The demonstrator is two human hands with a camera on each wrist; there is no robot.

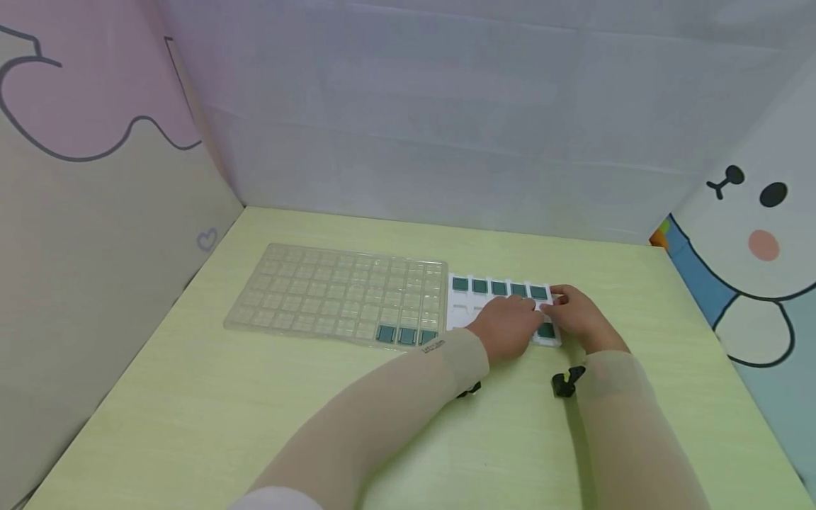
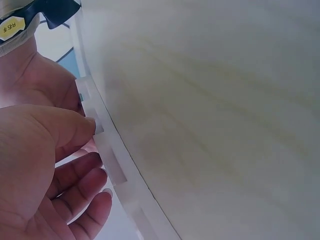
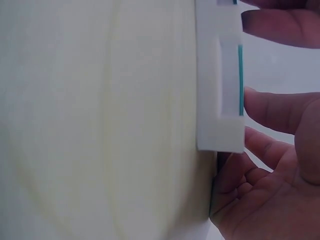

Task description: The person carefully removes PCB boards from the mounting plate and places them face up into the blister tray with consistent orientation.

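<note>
My left hand [image 1: 506,324] lies over the middle of a white tray [image 1: 459,316] with small square recesses. In the left wrist view its thumb touches the tray's near edge and the other fingers bend loosely; what lies under them is hidden. My right hand [image 1: 576,319] holds the tray's right end. In the right wrist view its thumb [image 3: 270,107] rests at a dark teal square tile, with fingers curled past the tray's end. Several teal tiles [image 1: 499,287] fill the tray's back row, and another tile [image 1: 546,330] sits near its front right corner.
A clear plastic tray [image 1: 319,290] with many square pockets lies just left of the white tray. Three teal tiles [image 1: 406,336] sit in its front right pockets. The pale table [image 1: 223,418] is bounded by printed cloth walls. Black wrist mounts [image 1: 566,382] hang below the sleeves.
</note>
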